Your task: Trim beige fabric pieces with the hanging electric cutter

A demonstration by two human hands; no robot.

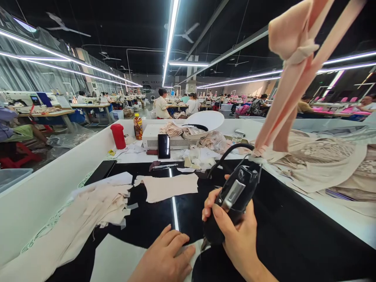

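Note:
My right hand [237,231] is wrapped round black electric scissors [226,199], with the thumb along the body and the tip pointing down. A pink fabric strip [282,98] runs up from their top end, next to a black cable. My left hand [167,254] lies with fingers outstretched on a white flat piece [114,256], close to the tip of the scissors. Whether this piece is paper or cloth I cannot tell. Beyond it, a pale pink cut fabric piece [173,187] lies on the black work surface [288,227].
Pale fabric pieces [85,213] are heaped at left, with larger fabric stacks [320,156] at right. A phone [163,146], red cup [118,136], drink bottle [138,126] and tweezers [166,166] are at the back. A white side wall [53,164] borders the left. People sit at sewing tables beyond.

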